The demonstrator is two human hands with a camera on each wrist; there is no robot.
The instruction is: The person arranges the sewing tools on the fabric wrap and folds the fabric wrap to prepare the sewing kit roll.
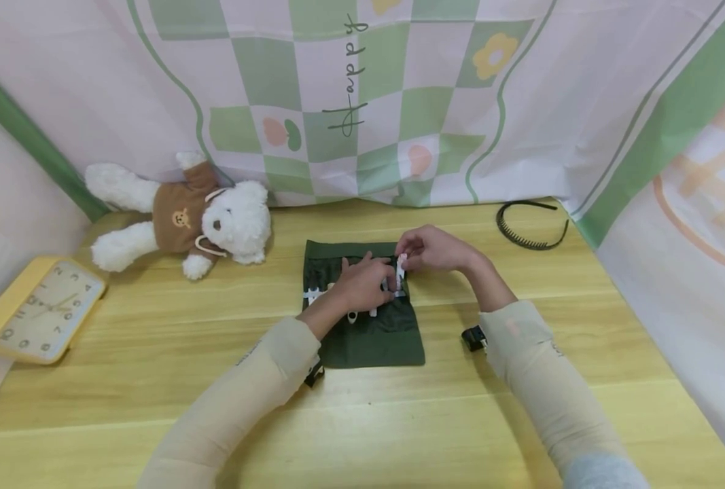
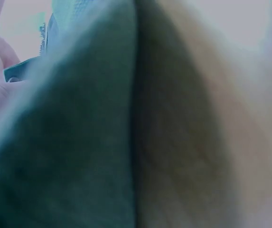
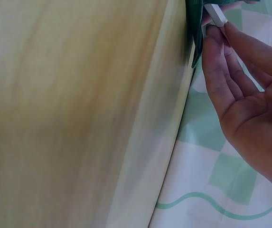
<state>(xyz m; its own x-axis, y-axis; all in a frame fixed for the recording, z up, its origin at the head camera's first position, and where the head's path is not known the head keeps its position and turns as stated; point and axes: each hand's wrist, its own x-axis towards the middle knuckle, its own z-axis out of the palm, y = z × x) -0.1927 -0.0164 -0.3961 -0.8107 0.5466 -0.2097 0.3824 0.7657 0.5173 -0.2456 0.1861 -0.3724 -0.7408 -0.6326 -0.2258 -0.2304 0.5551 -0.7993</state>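
A dark green cloth organizer (image 1: 368, 350) lies spread on the table, with several small white items tucked along a pale elastic band (image 1: 399, 294). My right hand (image 1: 438, 250) pinches a slim white-and-pink piece (image 1: 401, 263) at the organizer's upper right; its kind is too small to tell. In the right wrist view, thumb and fingertips hold the piece's white end (image 3: 215, 14). Stretched over the organizer, my left hand (image 1: 365, 284) has its index finger and thumb curled together at the band, beside that piece. Green fabric (image 2: 79, 123) fills much of the left wrist view.
A plush white bear (image 1: 236, 224) in a brown top lies at the back left, and a yellow clock (image 1: 47, 309) leans at the left. A black toothed headband (image 1: 530, 238) sits back right. Behind the table hangs a checked curtain (image 1: 325, 68).
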